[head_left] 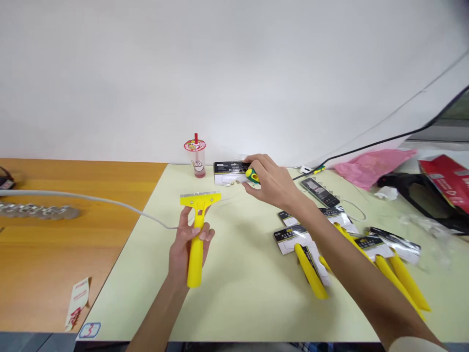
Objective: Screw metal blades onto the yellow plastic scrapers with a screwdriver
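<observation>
My left hand (186,244) is closed round a yellow scraper (196,254), held upright with its wide head at the top. A metal blade edge and two screws show on that head. Farther back, my right hand (269,178) is closed on a green-and-yellow screwdriver (252,176); only its rounded handle end shows, and the rest is hidden by the hand. Just left of those fingers stands a black-and-white package (229,172) near the wall. Whether the fingers touch this package I cannot tell.
A lidded cup with a straw (198,164) stands by the wall. To the right lie several yellow scrapers (311,274) with packaging, a phone (320,191), a pink bag (373,166) and a black cable (366,146). A white cable (91,198) crosses from the left.
</observation>
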### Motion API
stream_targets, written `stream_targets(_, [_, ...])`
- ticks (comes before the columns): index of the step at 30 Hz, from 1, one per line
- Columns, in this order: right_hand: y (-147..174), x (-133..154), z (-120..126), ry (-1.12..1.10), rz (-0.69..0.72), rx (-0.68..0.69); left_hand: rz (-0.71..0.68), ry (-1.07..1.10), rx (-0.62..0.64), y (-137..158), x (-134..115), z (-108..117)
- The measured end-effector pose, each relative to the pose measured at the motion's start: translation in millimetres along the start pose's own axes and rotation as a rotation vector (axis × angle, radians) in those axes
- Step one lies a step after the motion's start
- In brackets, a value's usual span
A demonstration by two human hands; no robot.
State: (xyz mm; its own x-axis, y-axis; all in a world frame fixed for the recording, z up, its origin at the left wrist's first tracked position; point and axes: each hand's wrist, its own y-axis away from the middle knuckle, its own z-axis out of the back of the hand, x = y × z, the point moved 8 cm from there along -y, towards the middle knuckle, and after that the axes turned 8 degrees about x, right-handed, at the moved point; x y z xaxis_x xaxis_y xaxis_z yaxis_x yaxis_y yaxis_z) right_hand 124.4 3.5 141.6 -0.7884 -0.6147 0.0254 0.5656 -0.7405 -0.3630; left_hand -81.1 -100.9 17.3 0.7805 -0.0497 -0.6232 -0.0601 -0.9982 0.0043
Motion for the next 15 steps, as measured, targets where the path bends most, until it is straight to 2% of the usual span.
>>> stream_targets(5, [44.9, -7.4, 19.1, 0.047, -0.046, 0.017, -0.073, -0.066, 0.05, -13.4, -12.0, -25.8])
stream_targets(9, [65.8, -11.4, 21.7, 0.053, -0.049, 0.045, -0.111, -0.245, 0.041, -28.6, -14.5, -44.0])
stream_targets(12, [75.6, -13.4, 20.3, 0.046, -0.03, 0.068, -0.213, -0.416, 0.05, -44.1, -23.4, -64.7])
stream_targets(15, [83.0, -14.1, 19.3, 0.035, -0.01, 0.079, -0.336, -0.492, 0.128, -64.7, -33.3, -93.9])
